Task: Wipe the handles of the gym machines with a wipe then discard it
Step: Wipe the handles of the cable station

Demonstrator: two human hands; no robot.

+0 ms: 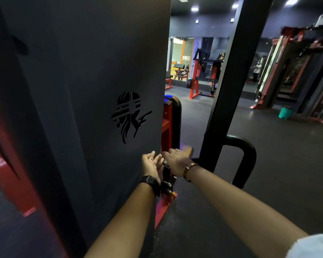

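handle (248, 153), a black looped bar beside the gym machine's upright post (229, 81), stands near the right hand (175, 161), apart from it. both hands meet at the edge of the dark logo panel (82, 90). left hand (152, 163) lies open, fingers spread; the right hand's fingertips are blurred, so i cannot tell its grip.

Between dark panel (82, 90) and black post (229, 81), the gap seems narrow but passable.
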